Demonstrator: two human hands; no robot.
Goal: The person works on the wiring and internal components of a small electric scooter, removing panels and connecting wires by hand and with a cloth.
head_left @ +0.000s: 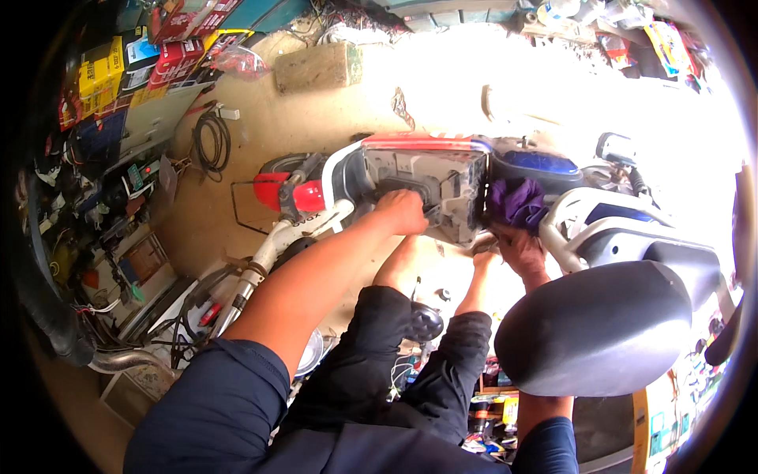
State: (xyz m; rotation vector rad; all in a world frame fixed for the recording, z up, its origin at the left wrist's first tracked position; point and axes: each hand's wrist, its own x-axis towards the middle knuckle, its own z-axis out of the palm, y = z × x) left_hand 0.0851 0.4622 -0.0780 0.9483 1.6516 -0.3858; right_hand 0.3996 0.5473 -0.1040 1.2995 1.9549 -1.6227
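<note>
A scooter with white, red and blue panels stretches across the middle, with a grey-black box-shaped compartment in its middle. At this compartment's near side is my left hand, its fingers curled; whatever they grip is hidden. My right hand is bent in at the compartment's lower right corner, directly below a bunched purple cloth. Its fingertips are partly covered, and I cannot make out what they hold. A large black padded saddle hides most of my right forearm.
White tubular bars run near my left forearm. Beyond the scooter a worn block lies on the floor, with a coiled black cable to its left. Colourful boxes stack at the far left. Parts and tools clutter the left side.
</note>
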